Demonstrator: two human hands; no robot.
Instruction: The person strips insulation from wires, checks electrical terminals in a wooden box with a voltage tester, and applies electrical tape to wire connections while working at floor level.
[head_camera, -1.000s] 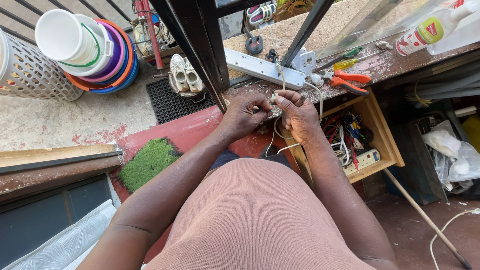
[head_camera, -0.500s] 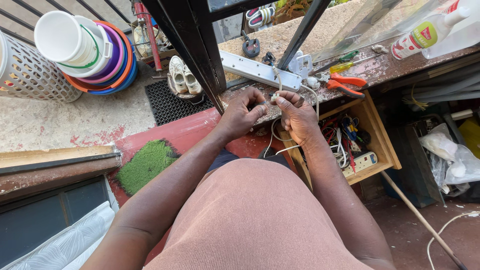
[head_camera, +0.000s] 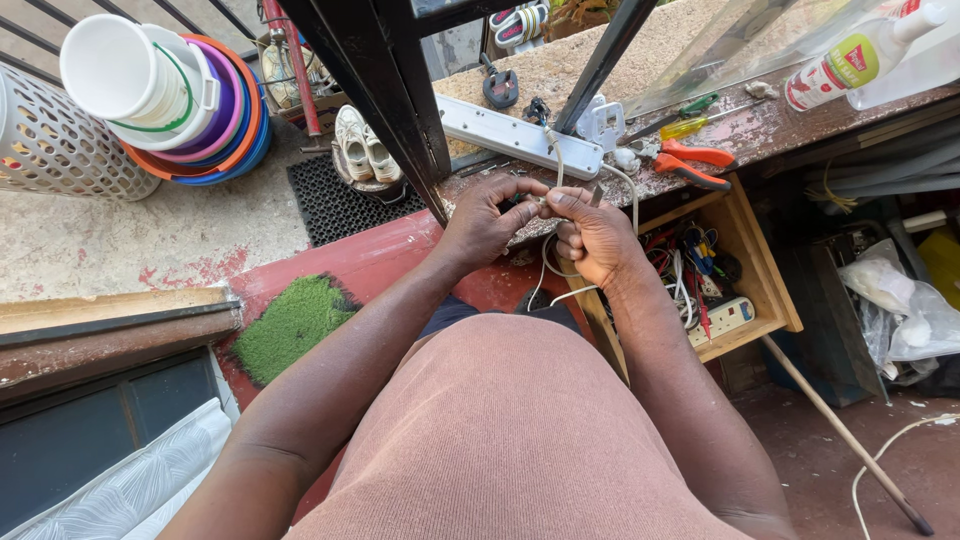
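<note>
White cable (head_camera: 548, 262) is the thing in hand: its end is pinched between both sets of fingertips just above the near edge of the table (head_camera: 760, 135), and the rest loops down under the hands toward the lap. The left hand (head_camera: 487, 222) is closed around the cable end, thumb and fingers pressing it; the right hand (head_camera: 592, 232) is clenched on the cable too, with a small grey piece, too small to tell what, at its fingertips. By the look of it the end of the cable is being worked on, and nothing is fitted to it yet. The tools lie untouched: orange pliers (head_camera: 685, 160) and a screwdriver (head_camera: 690, 126) on the table, beside a white power strip (head_camera: 515, 135). An open wooden drawer (head_camera: 745, 265) of tangled wires sits just right of the hands
</note>
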